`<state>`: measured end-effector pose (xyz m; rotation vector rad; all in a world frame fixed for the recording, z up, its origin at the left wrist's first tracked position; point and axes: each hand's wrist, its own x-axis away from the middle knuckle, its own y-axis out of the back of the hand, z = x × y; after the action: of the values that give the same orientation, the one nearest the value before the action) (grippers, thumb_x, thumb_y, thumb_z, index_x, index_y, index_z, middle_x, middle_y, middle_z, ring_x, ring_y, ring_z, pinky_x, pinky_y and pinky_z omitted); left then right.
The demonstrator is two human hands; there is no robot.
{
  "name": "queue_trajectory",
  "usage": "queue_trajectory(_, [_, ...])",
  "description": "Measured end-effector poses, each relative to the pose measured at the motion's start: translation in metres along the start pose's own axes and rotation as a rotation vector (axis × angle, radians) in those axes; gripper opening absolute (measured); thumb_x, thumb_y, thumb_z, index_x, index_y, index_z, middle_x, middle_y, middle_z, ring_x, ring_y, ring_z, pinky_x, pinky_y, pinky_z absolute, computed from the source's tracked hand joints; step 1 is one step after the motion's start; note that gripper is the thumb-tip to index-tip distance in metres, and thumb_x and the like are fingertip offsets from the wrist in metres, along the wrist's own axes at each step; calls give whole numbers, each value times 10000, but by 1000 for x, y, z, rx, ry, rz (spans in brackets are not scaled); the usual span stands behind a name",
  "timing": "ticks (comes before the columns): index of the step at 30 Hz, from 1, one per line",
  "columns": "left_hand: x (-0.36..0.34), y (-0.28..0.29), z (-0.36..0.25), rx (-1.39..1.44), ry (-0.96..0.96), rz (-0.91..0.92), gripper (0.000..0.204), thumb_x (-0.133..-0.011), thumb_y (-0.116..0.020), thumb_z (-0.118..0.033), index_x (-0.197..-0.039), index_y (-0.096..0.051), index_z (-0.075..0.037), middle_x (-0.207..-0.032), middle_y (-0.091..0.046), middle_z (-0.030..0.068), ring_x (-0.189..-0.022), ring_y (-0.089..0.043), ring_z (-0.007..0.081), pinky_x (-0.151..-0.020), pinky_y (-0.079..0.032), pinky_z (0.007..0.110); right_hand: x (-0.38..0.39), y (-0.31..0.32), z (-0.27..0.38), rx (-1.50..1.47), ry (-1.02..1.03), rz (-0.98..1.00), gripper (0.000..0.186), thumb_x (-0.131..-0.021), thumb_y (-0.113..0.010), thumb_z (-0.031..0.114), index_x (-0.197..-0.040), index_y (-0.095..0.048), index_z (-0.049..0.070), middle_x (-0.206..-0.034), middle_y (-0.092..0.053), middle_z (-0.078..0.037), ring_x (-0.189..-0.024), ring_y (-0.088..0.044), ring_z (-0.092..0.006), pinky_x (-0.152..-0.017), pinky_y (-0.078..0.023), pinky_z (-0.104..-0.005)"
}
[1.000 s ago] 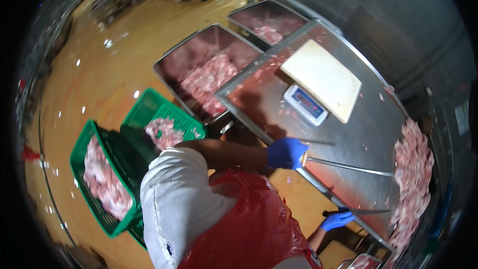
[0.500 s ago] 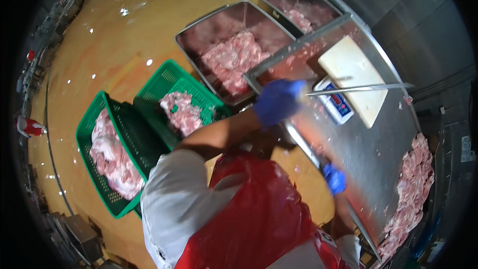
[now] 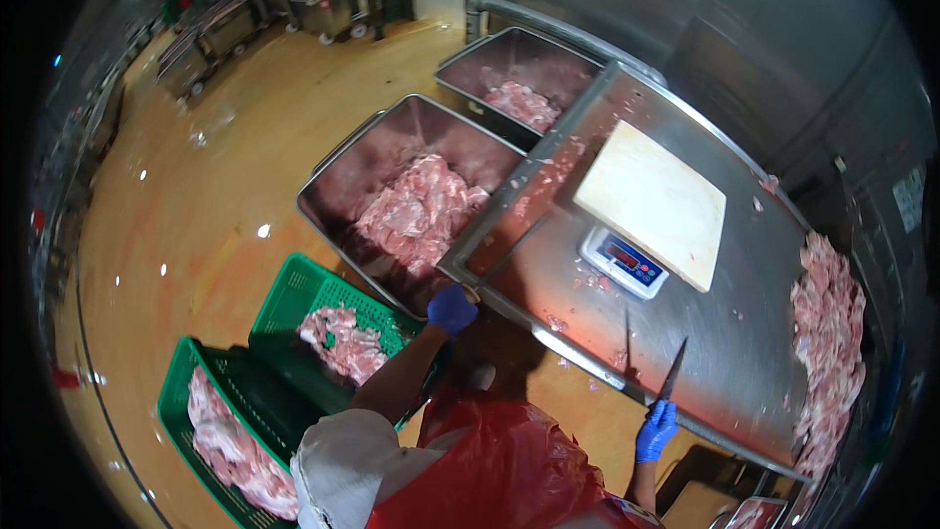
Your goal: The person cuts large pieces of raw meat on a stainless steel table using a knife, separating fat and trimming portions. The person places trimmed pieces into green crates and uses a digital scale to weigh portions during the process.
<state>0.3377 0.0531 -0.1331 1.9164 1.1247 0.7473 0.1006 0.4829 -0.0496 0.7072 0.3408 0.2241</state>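
1. Writing: see lit red digits on the display of one small white-and-blue scale; cannot make out the finer marks beside them.
2. See one pale sheet on the far-right wall, apparently printed; cannot read at this size.
3. Count two blue-gloved hands, each closed on a tool.
4. Right hand: wraps fingers around the handle of one knife, blade angled up over the near edge of one steel table.
5. Left hand: curls fingers around the pale handle of one slim rod, pointed across the table's near-left corner, well apart from the knife. Cannot tell whether touching the nearer tub.
6. On the table: count one pale board just behind the scale's display; cannot tell whether resting on the scale.
7. Left of the table: count two steel tubs, each holding cut meat.
8. Farther left: count two green crates, side by side, also holding meat.
9. At the table's right end: count one long meat heap.
10. Background: count at least three wheeled carts.
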Motion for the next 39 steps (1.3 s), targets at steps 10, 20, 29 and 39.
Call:
queue_trajectory(10, [-33, 2, 46, -315, -239, 21, 433, -741, -735, -472, -799, -677, -47, -727, -653, 206, -675, -649, 390, -618, -534, 470, 129, 111, -90, 26, -616, -388, 287, -996, -510, 211, -769, -533, 37, -578, -475, -28, -523, -420, -100, -477, -354, -302])
queue_trajectory(20, [107, -63, -368, -325, -973, 466, 293, -846, -563, -155, -1117, -662, -102, -1091, -658, 184, -997, -630, 371, -850, -505, 432, 199, 155, -226, -59, -769, -709, 282, -986, -504, 216, -779, -544, 29, -582, -507, -65, -534, -483, -144, -497, -389, -345])
queue_trajectory(29, [188, -232, -609, -188, -1450, 636, 285, -828, -596, -242, -1061, -689, -106, -1047, -666, 183, -965, -629, 375, -848, -506, 451, 152, 264, -308, -361, -769, -882, 289, -1013, -488, 216, -763, -502, 71, -598, -461, 26, -493, -405, -45, -430, -313, -229])
queue_trajectory(39, [117, -456, -832, -75, -1391, 595, 309, -765, -525, -209, -1011, -675, -96, -1010, -649, 216, -947, -605, 421, -843, -488, 475, 84, 354, -378, -289, -824, -927, 296, -1019, -477, 223, -759, -496, 83, -595, -464, 26, -494, -417, -43, -435, -330, -225])
